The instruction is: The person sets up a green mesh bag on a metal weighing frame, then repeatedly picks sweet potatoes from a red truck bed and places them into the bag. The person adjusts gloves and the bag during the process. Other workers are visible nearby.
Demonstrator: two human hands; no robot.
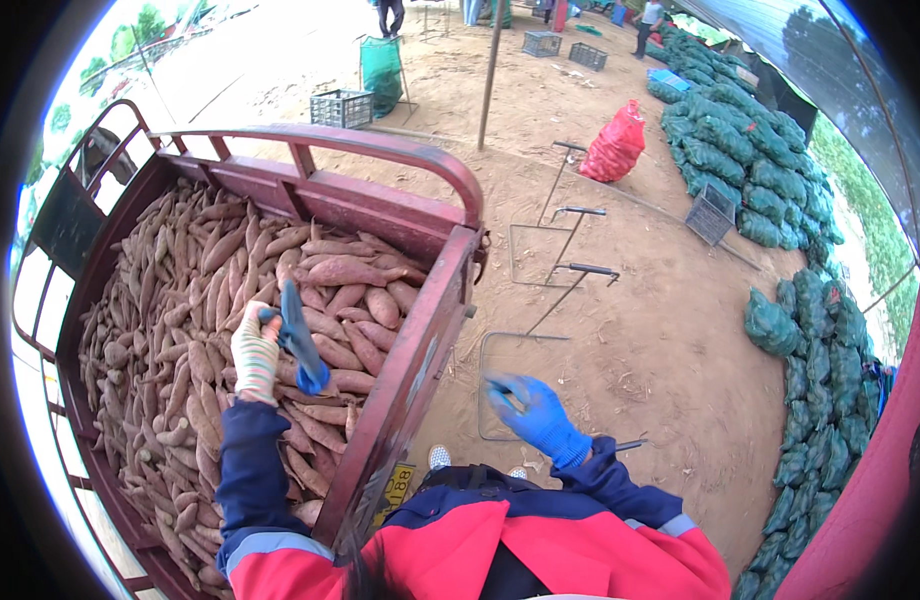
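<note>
My left hand [257,349], in a striped knit glove, is above the sweet potatoes [355,274] that fill a red metal cargo bed [400,187]. Its fingers are closed on a loose blue work glove [301,341], which hangs over the heap. My right hand [533,414] wears a blue coated glove and is off to the right of the bed, over the dirt ground. It is blurred, its fingers are bent, and nothing shows in it.
Metal frames with dark handles [591,268] stand on the ground beyond my right hand. A red mesh sack [615,142] is farther off. Green mesh sacks [730,142] are piled along the right. Plastic crates [342,109], a green bag [382,75] and a pole [491,75] stand ahead. People [647,26] are in the distance.
</note>
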